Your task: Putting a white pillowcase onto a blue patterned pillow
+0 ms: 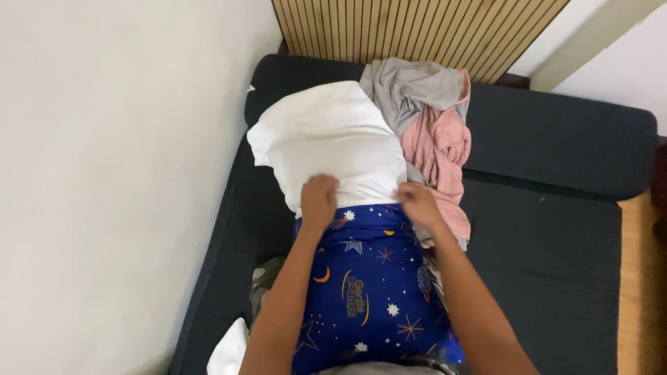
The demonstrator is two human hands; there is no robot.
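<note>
Forearms reach forward over a dark blue pillowcase point(372, 285) patterned with stars and moons. Left hand point(318, 200) and right hand point(419, 205), each curled shut, pinch the case's open edge at either side, apparently to hold its mouth around the white pillow point(326, 139), which lies half out of it. Beyond, just beside the pillow, grey and pink garments point(431, 118) sit heaped on a black sofa point(556, 250) against a slatted wooden panel point(417, 28).
</note>
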